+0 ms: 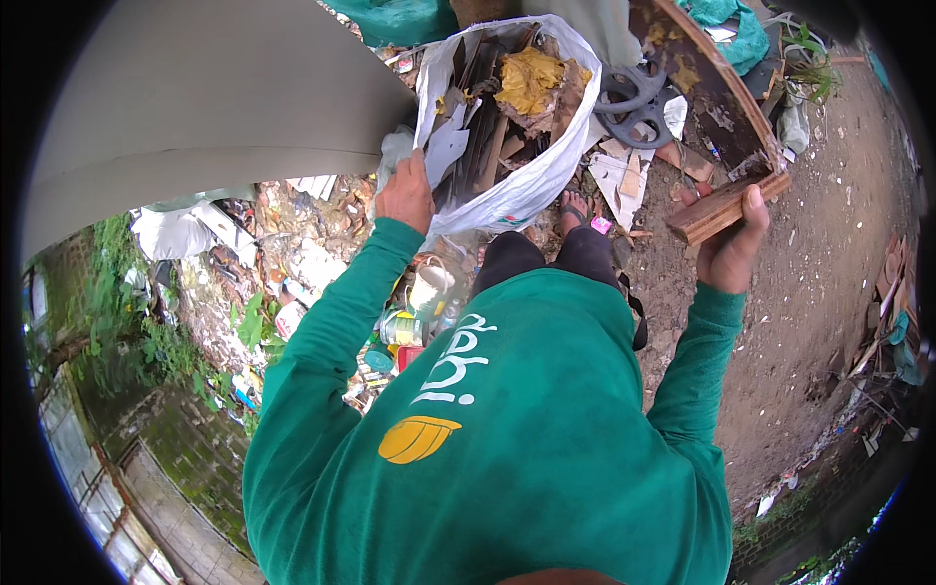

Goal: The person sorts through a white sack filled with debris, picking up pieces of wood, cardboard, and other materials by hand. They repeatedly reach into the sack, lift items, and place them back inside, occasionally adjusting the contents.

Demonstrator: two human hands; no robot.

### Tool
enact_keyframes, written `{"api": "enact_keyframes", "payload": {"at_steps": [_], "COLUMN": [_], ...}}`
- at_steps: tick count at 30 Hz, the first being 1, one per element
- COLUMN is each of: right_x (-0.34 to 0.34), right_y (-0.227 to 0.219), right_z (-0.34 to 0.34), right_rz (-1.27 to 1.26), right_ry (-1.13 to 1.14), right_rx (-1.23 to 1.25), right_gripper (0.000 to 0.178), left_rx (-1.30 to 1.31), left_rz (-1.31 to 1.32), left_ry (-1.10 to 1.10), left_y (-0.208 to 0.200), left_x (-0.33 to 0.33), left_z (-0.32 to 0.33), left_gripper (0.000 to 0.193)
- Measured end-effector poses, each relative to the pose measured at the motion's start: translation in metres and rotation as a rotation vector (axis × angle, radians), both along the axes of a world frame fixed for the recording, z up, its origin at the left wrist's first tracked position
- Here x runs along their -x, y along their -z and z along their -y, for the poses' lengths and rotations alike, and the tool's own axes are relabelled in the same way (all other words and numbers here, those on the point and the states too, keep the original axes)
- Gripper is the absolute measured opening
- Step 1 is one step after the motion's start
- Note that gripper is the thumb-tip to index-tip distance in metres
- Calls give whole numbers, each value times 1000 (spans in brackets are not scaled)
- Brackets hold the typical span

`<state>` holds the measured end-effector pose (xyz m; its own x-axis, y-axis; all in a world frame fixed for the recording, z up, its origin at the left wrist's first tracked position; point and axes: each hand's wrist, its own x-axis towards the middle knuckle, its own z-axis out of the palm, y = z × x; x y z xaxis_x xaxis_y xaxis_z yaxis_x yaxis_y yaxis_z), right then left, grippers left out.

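OK so 2 hands in view, both busy. L hand [405, 198] has its fingers clamped on the rim of 1 white sack [526, 209], on its left side; the sack sits open right in front of the person's legs [512, 258]. R hand [731, 252] is clamped on 1 brown wooden frame [720, 97], thumb up on the end bar. Rest of those fingers are mostly hidden by the wood, so can't tell exactly how they wrap. Frame's out to the right of the sack, w/ 2 sides showing, meeting at a corner.

In the sack: 1 yellow lump [531, 80] up top, plus dark strips & flat pcs, too jumbled to count. Btwn sack & frame: 1 dark grey pc w/ 2 loops [639, 100]. 1 pink thing [601, 225] by the toes [575, 207].

Left of the legs, in the litter: 1 white cup [429, 292], 1 tin [400, 330] just beside it, 1 round green lid [378, 362]. Farther left, 1 white bag [174, 234]. 1 big grey panel [205, 97] fills the top left. Also 2 teal bundles [400, 19], 1 top mid, 1 top right.
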<state>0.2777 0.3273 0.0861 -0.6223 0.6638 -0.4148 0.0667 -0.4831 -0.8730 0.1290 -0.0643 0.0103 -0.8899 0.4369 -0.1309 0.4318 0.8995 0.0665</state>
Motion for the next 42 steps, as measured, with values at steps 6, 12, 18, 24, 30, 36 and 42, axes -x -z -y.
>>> {"api": "enact_keyframes", "payload": {"at_steps": [6, 12, 18, 24, 30, 36, 42], "right_x": [47, 141, 184, 232, 271, 289, 292], "right_y": [-17, -5, 45, 61, 64, 53, 46], "right_z": [-12, -14, 0, 38, 57, 61, 65], "right_rz": [78, -23, -172, -393, -379, -379, -382], "right_ry": [-530, -914, -1009, -823, -844, -887, -919], "right_rx": [-1043, -1660, -1691, -1700, -1733, -1720, -1677], "right_gripper": [111, 127, 127, 124, 123, 122, 121], "left_rx": [-33, -36, -60, -132, -242, -185, 16], "left_rz": [-48, -78, -85, -27, -2, 83, 194], "left_ry": [-43, -115, -168, -191, -228, -230, -350], "left_y": [6, 7, 5, -20, -57, -57, 26], "left_x": [1, -1, -10, -36, -64, -50, 11], "left_z": [2, 1, -2, -15, -33, -71, -88], "left_gripper": [56, 53, 51, 52, 54, 47, 36]}}
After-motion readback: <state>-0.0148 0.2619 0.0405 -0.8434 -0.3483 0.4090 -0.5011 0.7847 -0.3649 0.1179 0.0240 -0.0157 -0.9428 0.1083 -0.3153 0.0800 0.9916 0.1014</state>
